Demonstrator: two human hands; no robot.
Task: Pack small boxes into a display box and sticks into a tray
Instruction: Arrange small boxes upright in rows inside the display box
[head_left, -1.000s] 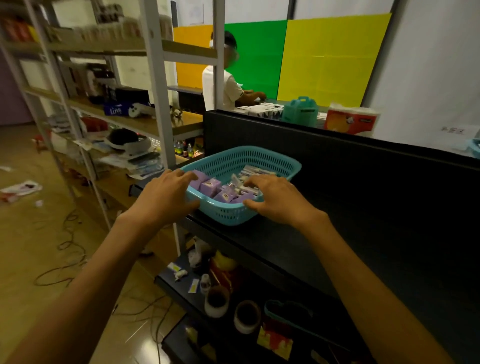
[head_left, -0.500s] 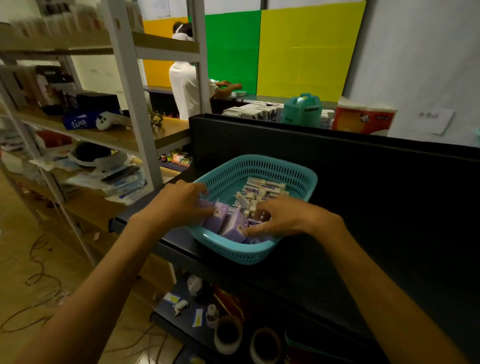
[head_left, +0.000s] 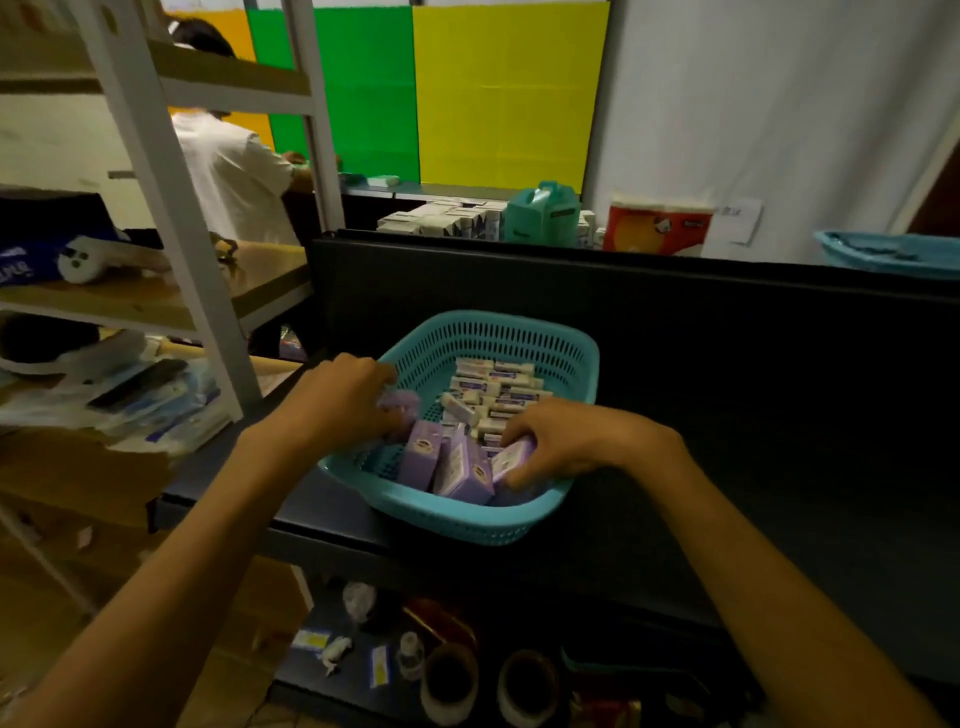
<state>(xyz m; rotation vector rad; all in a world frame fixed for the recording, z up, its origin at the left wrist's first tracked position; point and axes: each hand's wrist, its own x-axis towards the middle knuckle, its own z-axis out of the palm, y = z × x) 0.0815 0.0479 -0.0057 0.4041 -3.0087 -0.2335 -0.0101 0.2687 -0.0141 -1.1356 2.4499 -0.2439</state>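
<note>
A teal perforated basket (head_left: 519, 332) sits on the black worktop (head_left: 753, 467). Inside it lie several small purple boxes (head_left: 462, 470) at the near side and several white sticks (head_left: 493, 387) at the far side. My left hand (head_left: 343, 402) reaches over the basket's left rim with its fingers closed on a blurred purple box (head_left: 399, 402). At the basket's near right corner my right hand (head_left: 566, 441) grips another purple box (head_left: 511, 457).
A metal shelving rack (head_left: 176, 218) full of clutter stands to the left. A black partition (head_left: 571, 280) rises behind the basket. Beyond it are white cartons (head_left: 441, 221), a teal bag (head_left: 543, 213), a second teal basket (head_left: 893, 254) and a person in white (head_left: 228, 166). Tape rolls (head_left: 449, 680) lie below.
Both hands went from the basket's near rim down into it and closed on purple boxes. The view shifted, so the basket sits lower and nearer.
</note>
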